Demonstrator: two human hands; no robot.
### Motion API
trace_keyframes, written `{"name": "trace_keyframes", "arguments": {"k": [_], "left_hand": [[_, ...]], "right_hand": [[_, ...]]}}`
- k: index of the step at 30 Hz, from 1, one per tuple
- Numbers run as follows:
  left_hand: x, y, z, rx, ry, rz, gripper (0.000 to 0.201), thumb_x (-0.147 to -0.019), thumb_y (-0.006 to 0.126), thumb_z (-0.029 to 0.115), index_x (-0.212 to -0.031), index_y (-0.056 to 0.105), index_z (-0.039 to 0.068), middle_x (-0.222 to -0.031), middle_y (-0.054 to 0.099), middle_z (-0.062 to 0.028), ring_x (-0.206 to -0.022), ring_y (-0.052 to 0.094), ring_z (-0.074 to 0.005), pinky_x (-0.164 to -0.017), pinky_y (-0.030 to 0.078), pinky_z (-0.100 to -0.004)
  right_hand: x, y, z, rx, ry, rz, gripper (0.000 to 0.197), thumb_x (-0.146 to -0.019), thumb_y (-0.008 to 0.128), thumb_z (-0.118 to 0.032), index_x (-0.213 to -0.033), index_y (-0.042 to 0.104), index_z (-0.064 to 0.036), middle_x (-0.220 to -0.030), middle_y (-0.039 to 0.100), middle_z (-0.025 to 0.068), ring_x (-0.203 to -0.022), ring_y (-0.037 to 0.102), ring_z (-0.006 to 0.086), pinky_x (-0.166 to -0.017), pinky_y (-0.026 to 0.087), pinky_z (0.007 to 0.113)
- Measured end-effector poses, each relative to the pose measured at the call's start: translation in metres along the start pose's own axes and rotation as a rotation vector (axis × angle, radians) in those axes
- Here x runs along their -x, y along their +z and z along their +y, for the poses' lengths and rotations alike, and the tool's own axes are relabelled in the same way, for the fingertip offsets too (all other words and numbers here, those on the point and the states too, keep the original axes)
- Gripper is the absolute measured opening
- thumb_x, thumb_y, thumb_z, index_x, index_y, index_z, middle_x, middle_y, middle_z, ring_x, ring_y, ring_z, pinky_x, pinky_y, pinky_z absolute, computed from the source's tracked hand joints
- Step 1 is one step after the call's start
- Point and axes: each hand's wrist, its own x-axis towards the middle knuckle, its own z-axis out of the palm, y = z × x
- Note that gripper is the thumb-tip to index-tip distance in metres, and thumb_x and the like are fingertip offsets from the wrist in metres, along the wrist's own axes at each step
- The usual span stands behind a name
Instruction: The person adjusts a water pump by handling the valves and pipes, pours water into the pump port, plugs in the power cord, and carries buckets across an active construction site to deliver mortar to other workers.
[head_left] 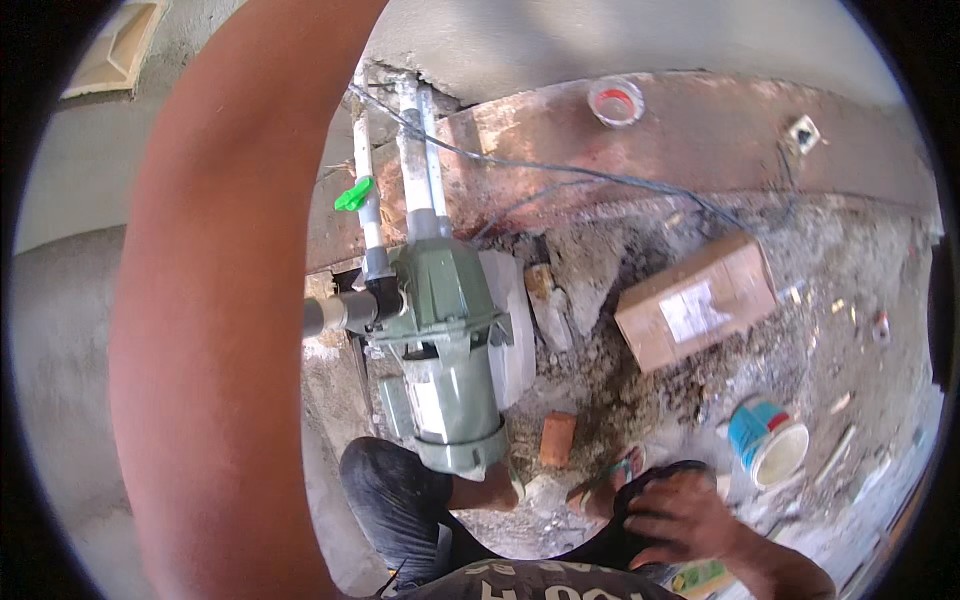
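Fingers (652, 527) of our right hand (690, 520) lie slack and a little spread over our dark-clothed right knee, at the lower right of the frame, gripping nothing that we can see. Our left arm (215, 300) rises along the whole left side and leaves through the upper edge, so its hand is out of the picture and we cannot tell how those fingers stand.

From the right fingers, the green pump (440, 290) lies up and to the left, just left of the frame's centre, well apart and untouched by them. Its lower end comes down beside our left knee (395, 490). White pipes (414, 170) run from its top toward the upper edge, one bearing a valve with a green handle (354, 194); a grey pipe (345, 312) leaves its left side.

Between pump and fingers we see a reddish brick (558, 439) on the rubble. Right of centre sits a cardboard box (697, 302), and a blue-and-white bucket (770, 445) lies tilted at the lower right.
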Motion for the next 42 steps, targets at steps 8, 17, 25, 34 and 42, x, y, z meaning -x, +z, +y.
{"name": "trace_keyframes", "arguments": {"k": [8, 17, 25, 34, 42], "left_hand": [[0.037, -0.115, -0.042, 0.335, 0.229, -0.603, 0.107, -0.076, 0.074, 0.053, -0.156, 0.006, 0.035, -0.164, -0.002, -0.0108, -0.150, -0.001, -0.0383, -0.114, -0.002, -0.0691], [0.354, -0.142, -0.131, 1.038, -0.705, -0.846, 0.037, -0.093, 0.064, 0.036, -0.112, 0.070, 0.004, -0.117, 0.068, -0.0170, -0.112, 0.064, -0.0312, -0.092, 0.050, -0.0401], [0.349, -0.038, -0.069, 0.655, 0.113, -1.040, 0.045, -0.099, 0.044, 0.046, -0.127, 0.058, 0.013, -0.109, 0.066, -0.0237, -0.098, 0.064, -0.0415, -0.079, 0.052, -0.0516], [0.326, -0.024, -0.031, 0.476, 0.077, -0.952, 0.055, -0.102, 0.037, 0.051, -0.120, 0.065, 0.007, -0.092, 0.068, -0.0281, -0.088, 0.067, -0.0436, -0.071, 0.053, -0.0516], [0.346, -0.017, -0.044, 0.526, -0.039, -0.746, 0.061, -0.101, 0.035, 0.056, -0.098, 0.068, 0.005, -0.078, 0.067, -0.0258, -0.074, 0.065, -0.0467, -0.062, 0.050, -0.0556]], "right_hand": [[0.054, 0.063, -0.100, -0.226, 0.306, -0.016, 0.029, -0.081, 0.073, -0.038, -0.077, 0.068, -0.0101, -0.075, 0.066, 0.0083, -0.075, 0.066, 0.0291, -0.072, 0.051, 0.042], [0.109, 0.128, -0.201, -0.336, 0.508, 0.065, 0.013, -0.080, 0.066, -0.021, -0.078, 0.070, -0.0095, -0.079, 0.070, 0.0098, -0.075, 0.067, 0.0318, -0.071, 0.052, 0.044], [0.118, 0.172, -0.218, -0.356, 0.647, -0.144, 0.023, -0.087, 0.060, -0.030, -0.080, 0.067, -0.0090, -0.078, 0.065, 0.0143, -0.080, 0.064, 0.0370, -0.076, 0.050, 0.048], [0.170, 0.204, 0.004, 0.193, 1.401, 0.926, 0.040, -0.087, 0.067, -0.020, -0.121, 0.055, -0.0029, -0.111, 0.058, 0.0209, -0.101, 0.058, 0.0398, -0.087, 0.047, 0.045], [0.174, 0.228, 0.065, 0.059, 1.474, 0.682, 0.028, -0.088, 0.065, -0.023, -0.109, 0.061, -0.0048, -0.110, 0.061, 0.0204, -0.103, 0.059, 0.0396, -0.088, 0.049, 0.045]]}}
